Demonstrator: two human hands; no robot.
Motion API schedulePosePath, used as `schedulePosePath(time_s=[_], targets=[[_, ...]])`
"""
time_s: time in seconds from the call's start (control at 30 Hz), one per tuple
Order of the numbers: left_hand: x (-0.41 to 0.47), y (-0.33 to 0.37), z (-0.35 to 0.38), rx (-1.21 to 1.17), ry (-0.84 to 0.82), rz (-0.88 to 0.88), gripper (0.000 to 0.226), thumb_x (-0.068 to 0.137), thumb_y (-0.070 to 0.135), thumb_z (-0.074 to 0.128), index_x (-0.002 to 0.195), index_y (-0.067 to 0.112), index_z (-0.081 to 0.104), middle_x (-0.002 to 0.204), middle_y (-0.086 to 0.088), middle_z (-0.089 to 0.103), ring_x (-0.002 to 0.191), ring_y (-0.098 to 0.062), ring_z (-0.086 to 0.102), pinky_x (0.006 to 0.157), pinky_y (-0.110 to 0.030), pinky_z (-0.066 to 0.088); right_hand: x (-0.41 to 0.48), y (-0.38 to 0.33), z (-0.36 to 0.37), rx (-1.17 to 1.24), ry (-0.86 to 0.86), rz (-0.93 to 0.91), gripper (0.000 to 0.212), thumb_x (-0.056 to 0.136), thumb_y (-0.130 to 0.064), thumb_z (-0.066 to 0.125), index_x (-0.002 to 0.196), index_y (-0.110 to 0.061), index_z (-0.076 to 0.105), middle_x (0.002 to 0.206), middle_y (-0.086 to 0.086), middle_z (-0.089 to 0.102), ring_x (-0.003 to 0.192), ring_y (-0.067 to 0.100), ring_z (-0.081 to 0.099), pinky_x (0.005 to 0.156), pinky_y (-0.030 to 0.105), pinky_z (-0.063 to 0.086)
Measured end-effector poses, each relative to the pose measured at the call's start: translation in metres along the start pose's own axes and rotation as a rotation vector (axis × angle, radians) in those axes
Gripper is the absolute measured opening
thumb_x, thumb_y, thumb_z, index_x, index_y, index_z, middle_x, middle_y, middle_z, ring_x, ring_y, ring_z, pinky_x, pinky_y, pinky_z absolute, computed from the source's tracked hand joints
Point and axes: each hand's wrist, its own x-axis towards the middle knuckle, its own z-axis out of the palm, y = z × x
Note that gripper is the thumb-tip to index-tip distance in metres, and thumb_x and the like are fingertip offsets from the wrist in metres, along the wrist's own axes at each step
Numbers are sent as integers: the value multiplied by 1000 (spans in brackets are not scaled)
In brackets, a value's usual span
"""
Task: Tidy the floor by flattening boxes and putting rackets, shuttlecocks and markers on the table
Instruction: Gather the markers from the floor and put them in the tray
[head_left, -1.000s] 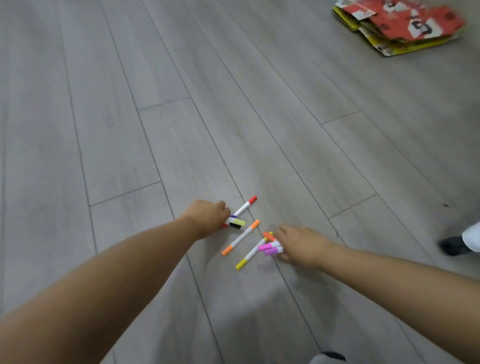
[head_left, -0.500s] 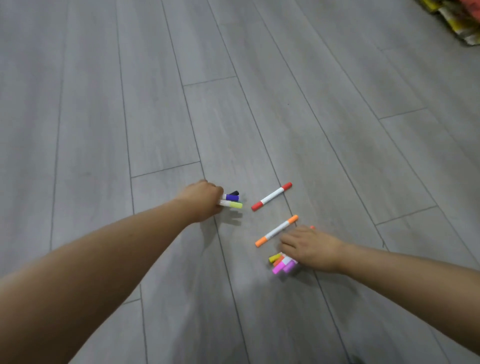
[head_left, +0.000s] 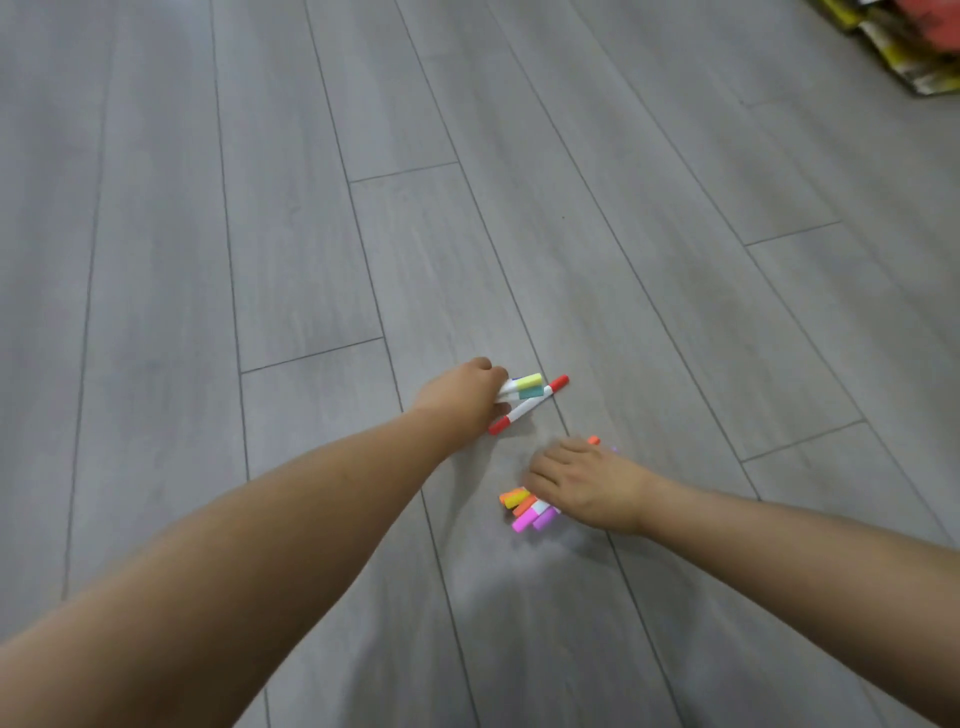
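My left hand (head_left: 462, 395) grips a few markers whose yellow and green caps (head_left: 530, 387) stick out to its right. A red-capped marker (head_left: 527, 406) lies on the grey floor right against that hand's fingers. My right hand (head_left: 582, 480) is curled round a bundle of several markers (head_left: 527, 512). Their orange, yellow, pink and purple caps poke out at the hand's lower left, and one orange tip shows past its far side.
Flattened red and yellow cardboard boxes (head_left: 904, 47) lie on the floor at the top right corner. Grey plank flooring (head_left: 311, 234) fills the rest of the view.
My right hand has gathered the orange marker into its bundle. My left hand has moved right, up to the red marker. The view has shifted.
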Motion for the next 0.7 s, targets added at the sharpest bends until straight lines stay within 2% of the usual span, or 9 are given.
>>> schedulePosePath(time_s=[0.07, 0.13, 0.23, 0.3, 0.4, 0.47, 0.57, 0.63, 0.7], targets=[[11, 15, 12, 6, -8, 37, 31, 97, 37, 58, 117, 13, 60, 114, -10, 54, 99, -33, 60, 78, -39, 49, -6, 2, -2, -20, -68, 36, 21, 81, -11, 48, 92, -13, 65, 88, 6, 63, 75, 25, 60, 72, 34, 48], [20, 27, 24, 41, -18, 50, 34, 98, 38, 57, 118, 11, 57, 116, -12, 52, 98, -37, 61, 73, -39, 45, -18, 8, -5, -4, -156, 77, 15, 70, -23, 63, 83, -16, 64, 81, 4, 62, 70, 24, 61, 68, 32, 48], [36, 40, 35, 127, -39, 75, 30, 101, 31, 51, 122, 9, 53, 119, -14, 52, 100, -39, 61, 72, -41, 42, -49, 18, 3, 94, -285, 196, 40, 46, -40, 78, 77, -21, 62, 76, 0, 62, 63, 21, 63, 61, 25, 49], [43, 47, 32, 193, -92, 93, 25, 102, 22, 46, 122, 8, 51, 122, -14, 53, 104, -36, 60, 73, -40, 41, -70, 24, 7, 141, -269, 271, 39, 53, -48, 74, 78, -23, 59, 76, -1, 62, 63, 21, 64, 56, 26, 51], [35, 53, 11, 227, -176, 28, 28, 99, 15, 44, 126, 8, 49, 125, -15, 57, 111, -35, 57, 78, -38, 41, -94, 30, -6, 213, -213, 437, 37, 71, -57, 50, 88, -24, 54, 81, -1, 64, 68, 22, 66, 54, 25, 50], [15, 57, -13, 195, -250, -29, 27, 99, 14, 45, 126, 9, 49, 122, -15, 61, 107, -33, 58, 76, -36, 40, -104, 25, -33, 315, -287, 547, 36, 79, -50, 52, 96, -19, 58, 93, 4, 65, 83, 27, 67, 64, 30, 52], [-20, 74, -60, 136, -330, -74, 26, 100, 13, 47, 125, 9, 48, 116, -15, 63, 89, -28, 53, 72, -35, 39, -115, 16, -92, 382, -457, 743, 34, 90, -40, 54, 116, -18, 53, 116, 5, 60, 106, 28, 61, 81, 35, 47], [-44, 93, -101, 117, -376, -89, 26, 98, 9, 48, 125, 8, 45, 114, -15, 62, 81, -27, 51, 70, -36, 39, -119, 12, -141, 398, -482, 801, 38, 92, -40, 52, 124, -21, 47, 118, 3, 60, 107, 27, 62, 80, 35, 48], [-68, 114, -148, 110, -379, -72, 27, 97, 9, 47, 124, 8, 44, 113, -15, 62, 82, -30, 55, 68, -36, 40, -125, 8, -197, 395, -445, 840, 36, 92, -38, 51, 123, -22, 46, 114, 3, 63, 101, 29, 64, 75, 35, 49]])
